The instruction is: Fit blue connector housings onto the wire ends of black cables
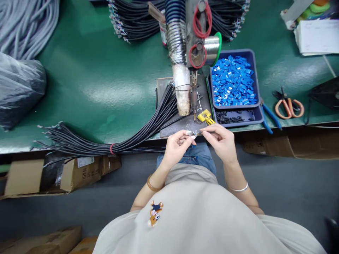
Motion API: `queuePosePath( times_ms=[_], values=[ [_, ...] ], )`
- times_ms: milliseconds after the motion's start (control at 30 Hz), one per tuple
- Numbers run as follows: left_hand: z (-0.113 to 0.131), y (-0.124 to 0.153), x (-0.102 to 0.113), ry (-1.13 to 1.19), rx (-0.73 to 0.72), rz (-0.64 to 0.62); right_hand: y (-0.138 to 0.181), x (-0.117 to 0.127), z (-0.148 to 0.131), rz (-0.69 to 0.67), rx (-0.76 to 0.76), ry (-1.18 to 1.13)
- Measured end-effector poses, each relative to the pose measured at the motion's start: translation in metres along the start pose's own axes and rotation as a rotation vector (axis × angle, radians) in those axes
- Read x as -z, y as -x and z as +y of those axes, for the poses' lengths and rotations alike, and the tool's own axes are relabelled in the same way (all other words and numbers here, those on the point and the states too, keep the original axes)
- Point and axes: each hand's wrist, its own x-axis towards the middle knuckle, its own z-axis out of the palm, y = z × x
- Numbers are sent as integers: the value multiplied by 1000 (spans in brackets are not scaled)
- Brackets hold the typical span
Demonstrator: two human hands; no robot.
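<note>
My left hand (177, 145) is curled at the table's near edge, pinching a small pale part (189, 133) between thumb and fingertips. My right hand (221, 139) sits close beside it, fingers drawn together toward the same small part; what it grips is too small to name. Just beyond both hands lies a dark metal plate (165, 88) with a soldering fixture (194, 95) standing over it. A bundle of black cables (111, 139), tied with a red band, fans leftward from the plate. A yellow clip (206, 117) lies on the plate.
A blue tray (253, 61) heaped with small blue parts stands right of the fixture, over a second tray of dark bits (234, 116). Blue-handled pliers (268, 118) and orange scissors (288, 106) lie further right. Grey cables (26, 24) and a plastic bag (18, 88) are left. Cardboard boxes (53, 174) sit below.
</note>
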Motion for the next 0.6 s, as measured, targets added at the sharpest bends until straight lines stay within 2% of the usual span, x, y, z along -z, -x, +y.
queuePosePath(
  times_ms=[333, 500, 600],
  values=[
    [-5, 1, 0, -48, -12, -19, 0, -2, 0, -88, -34, -18],
    [-8, 0, 1, -100, -41, -36, -1, -1, 2, -128, -147, -146],
    [-8, 0, -1, -125, -35, -23, -2, 1, 2, -162, -130, -198]
  ],
)
